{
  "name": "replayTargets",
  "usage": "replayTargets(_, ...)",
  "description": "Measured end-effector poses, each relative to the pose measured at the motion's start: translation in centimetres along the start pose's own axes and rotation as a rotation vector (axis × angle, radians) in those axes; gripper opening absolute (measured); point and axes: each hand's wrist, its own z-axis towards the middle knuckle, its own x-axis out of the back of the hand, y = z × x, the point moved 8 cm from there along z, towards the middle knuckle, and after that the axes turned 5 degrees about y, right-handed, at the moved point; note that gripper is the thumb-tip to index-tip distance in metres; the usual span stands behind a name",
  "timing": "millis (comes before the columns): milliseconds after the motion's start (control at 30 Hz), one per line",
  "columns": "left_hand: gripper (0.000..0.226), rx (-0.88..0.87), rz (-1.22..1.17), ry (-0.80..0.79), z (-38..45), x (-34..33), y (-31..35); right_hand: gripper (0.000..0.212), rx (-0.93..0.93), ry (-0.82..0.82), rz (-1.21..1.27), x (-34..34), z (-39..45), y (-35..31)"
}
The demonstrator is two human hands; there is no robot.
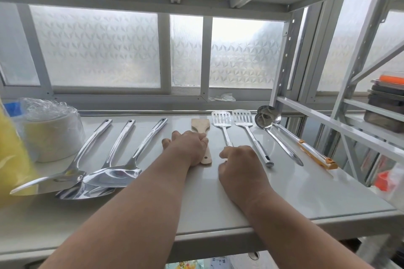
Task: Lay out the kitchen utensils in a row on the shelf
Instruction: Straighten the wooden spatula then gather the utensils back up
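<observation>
Kitchen utensils lie in a row on the white shelf (284,192), handles running front to back. From the left: three steel turners (105,172) with blades toward the front edge, the blades overlapping one another; a wooden spatula (200,127) with its blade toward the window; two slotted steel spatulas (221,118), (242,117), heads at the back; two steel ladles (267,117), bowls at the back and touching each other. The right ladle carries an orange-tipped handle (318,156).

The left hand (189,147) rests on the middle of the wooden spatula's handle, fingers curled over it; the handle's end with its hanging hole shows just beside the wrist. Whether the fingers close fully around the handle cannot be told.

The right hand (240,166) covers the near end of the first slotted spatula's handle, fingers curled downward. Whether it grips the handle cannot be told, as the hand hides it.

At the far left of the shelf stands a stack of white bowls (54,137) wrapped in clear plastic, beside a blurred yellow object (13,159). A frosted window (94,48) runs behind the shelf. Stacked dark containers (384,107) sit on a neighbouring rack at right.
</observation>
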Motion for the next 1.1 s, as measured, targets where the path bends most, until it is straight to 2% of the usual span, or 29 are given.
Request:
replayTargets(167, 0.049, 0.0, -0.034, -0.002, 0.1, -0.2, 0.0, 0.04, 0.029, 0.029, 0.011, -0.2, 0.1, 0.0)
replayTargets(400, 0.048, 0.01, -0.088, 0.024, -1.2, 0.5, 0.1, 0.033, 0.162, 0.159, -0.011, 1.9, -0.9, -2.1)
replayTargets(500, 0.044, -0.036, -0.149, 0.142, -3.0, 3.2, -0.1, 0.032, 0.327, 0.167, 0.045, 2.6, -2.1, -3.6)
replayTargets(567, 0.043, -0.06, -0.054, 0.248, -4.9, 6.3, -1.5, 0.031, 0.43, 0.144, 0.084, 2.9, -2.7, -4.4)
replayTargets(600, 0.044, -0.04, 0.024, 0.251, -5.7, 7.3, -3.0, 0.03, 0.467, 0.133, 0.092, 2.9, -3.0, -4.7)
replayTargets(700, 0.059, 0.098, 0.217, 0.109, -8.0, 8.3, -8.9, 0.027, 0.534, 0.11, 0.098, 3.2, -3.7, -5.6)
replayTargets(800, 0.074, 0.142, 0.232, -0.039, -10.9, 7.4, -11.7, 0.03, 0.578, 0.072, 0.075, 2.9, -4.5, -6.4)
replayTargets(967, 0.063, 0.095, 0.179, 0.0, -14.3, 7.9, -10.8, 0.036, 0.562, 0.029, 0.121, 2.5, -6.5, -7.8)
replayTargets(1100, 0.057, 0.089, 0.096, -0.047, -16.5, 9.0, -9.7, 0.038, 0.595, 0.016, 0.14, 2.8, -7.6, -8.8)
